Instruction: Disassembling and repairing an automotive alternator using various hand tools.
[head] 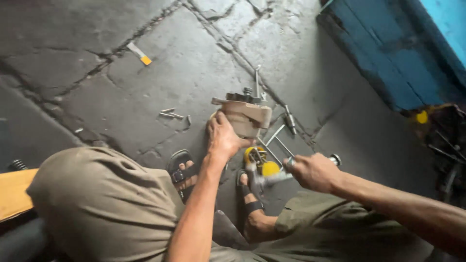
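I am seated with knees apart over a cracked concrete floor. My left hand (223,137) grips a tan metal part (246,116) with a dark fitting on top, holding it upright on the ground. My right hand (313,171) is closed around the handle of a long metal wrench (272,178), whose head points down toward a yellow round piece (262,162) between my sandalled feet. The exact contact between the wrench head and the yellow piece is blurred.
Loose bolts and rods (286,127) lie on the floor beside the part, and small screws (172,115) to its left. A yellow-tipped scrap (140,53) lies farther off. A blue wall (388,58) stands at right, a wooden board (12,191) at left.
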